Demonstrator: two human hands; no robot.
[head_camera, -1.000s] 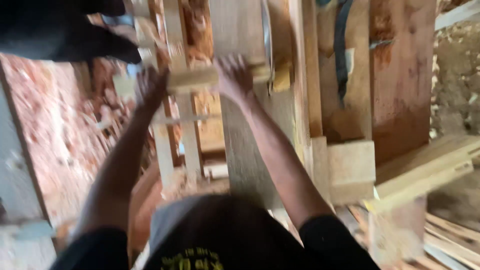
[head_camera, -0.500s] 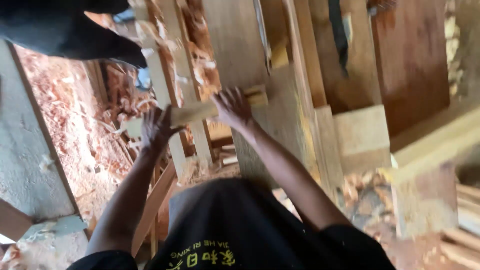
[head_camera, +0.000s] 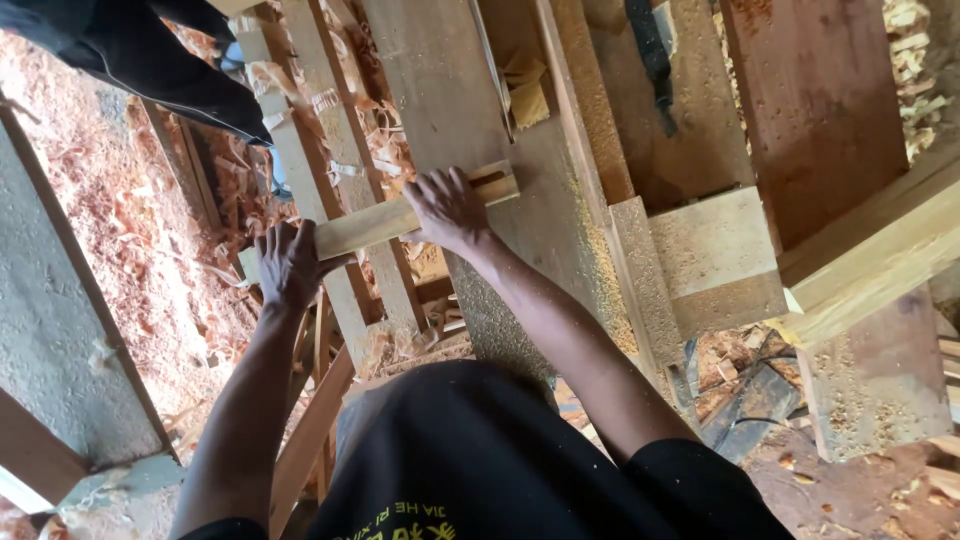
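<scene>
Fingers of the right hand (head_camera: 447, 207) press flat on the pale wooden bar (head_camera: 385, 222); the left hand (head_camera: 288, 262) clenches its near end. Since a second ago the bar has slid nearer the body across the speckled plank (head_camera: 470, 100), suggesting a pull stroke.

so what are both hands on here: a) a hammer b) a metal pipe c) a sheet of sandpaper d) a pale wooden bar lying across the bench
d: the left hand grips one end of the pale wooden bar and the right hand presses down near its other end, across the sawdust-covered bench.
</scene>
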